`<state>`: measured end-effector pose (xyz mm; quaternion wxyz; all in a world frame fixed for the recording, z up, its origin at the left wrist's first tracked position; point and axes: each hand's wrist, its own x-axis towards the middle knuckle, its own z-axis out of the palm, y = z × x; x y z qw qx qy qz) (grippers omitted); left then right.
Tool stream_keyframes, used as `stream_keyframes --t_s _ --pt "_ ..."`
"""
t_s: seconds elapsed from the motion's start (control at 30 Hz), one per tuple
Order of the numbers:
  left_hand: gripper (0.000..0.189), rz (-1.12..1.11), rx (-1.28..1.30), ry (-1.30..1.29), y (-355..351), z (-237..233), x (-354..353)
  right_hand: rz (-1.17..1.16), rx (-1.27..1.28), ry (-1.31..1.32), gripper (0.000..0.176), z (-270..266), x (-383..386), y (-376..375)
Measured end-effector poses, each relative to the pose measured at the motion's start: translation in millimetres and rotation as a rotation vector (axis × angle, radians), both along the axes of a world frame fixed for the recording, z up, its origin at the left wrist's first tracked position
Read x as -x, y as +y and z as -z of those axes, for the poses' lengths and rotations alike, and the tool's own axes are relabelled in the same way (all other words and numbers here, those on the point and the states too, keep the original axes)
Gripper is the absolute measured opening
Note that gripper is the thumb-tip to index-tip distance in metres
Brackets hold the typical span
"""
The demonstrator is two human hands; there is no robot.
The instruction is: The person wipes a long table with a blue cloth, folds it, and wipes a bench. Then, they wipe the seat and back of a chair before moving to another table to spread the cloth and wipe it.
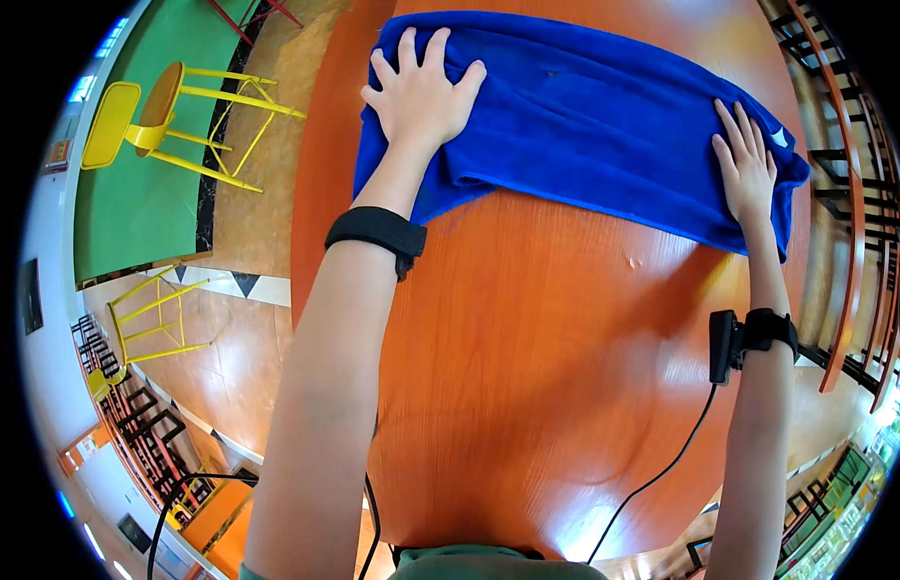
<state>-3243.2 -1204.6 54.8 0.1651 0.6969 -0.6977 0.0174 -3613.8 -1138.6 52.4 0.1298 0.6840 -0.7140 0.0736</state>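
Note:
A blue cloth [585, 116] lies spread across the far part of the orange-brown wooden table [508, 367]. Its near left corner is folded over, and a small white tag shows near its right end. My left hand [421, 97] rests flat on the cloth's left end with the fingers spread. At the right end, my right hand [748, 169] lies on the cloth, palm down and fingers stretched out. Neither hand grips the fabric. Black straps with devices are round both wrists.
A yellow chair [165, 121] stands left of the table, another yellow chair [160, 324] below it. Long benches [851, 193] run along the right side. A black cable [653, 478] hangs from the right wrist device [723, 348] over the table's near part.

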Motion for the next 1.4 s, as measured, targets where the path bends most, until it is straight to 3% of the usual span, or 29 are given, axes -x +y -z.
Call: stream_keyframes --t_s 0.37,0.5,0.6,0.7,0.83,1.0,1.4 --pt "0.059 0.022 0.025 0.038 -0.9 7.0 7.0 -0.085 0.092 -0.014 0.047 18.7 26.8 -30.5" --pt "0.048 0.008 0.022 0.097 -7.1 -3.0 1.6 -0.051 0.096 0.035 0.047 11.3 15.9 -38.8" --pt "0.041 -0.034 0.283 -0.012 4.0 0.7 3.3 0.028 0.099 0.051 0.047 12.5 4.7 -28.7" --pt "0.038 0.167 0.248 0.04 28.6 -8.3 0.9 0.112 0.067 0.032 0.046 2.0 -14.4 -5.2" --pt "0.039 0.15 0.045 -0.003 98.2 -13.3 -4.2 0.085 0.07 -0.035 0.046 -1.9 -28.2 50.3" --pt "0.043 0.141 0.016 0.073 202.1 -18.6 -18.4 0.053 0.036 -0.121 0.047 -13.1 -43.3 159.9" --pt "0.053 0.156 -0.087 0.116 509.0 -24.4 -53.0 0.206 -0.114 -0.206 0.049 -29.0 -91.5 501.4"
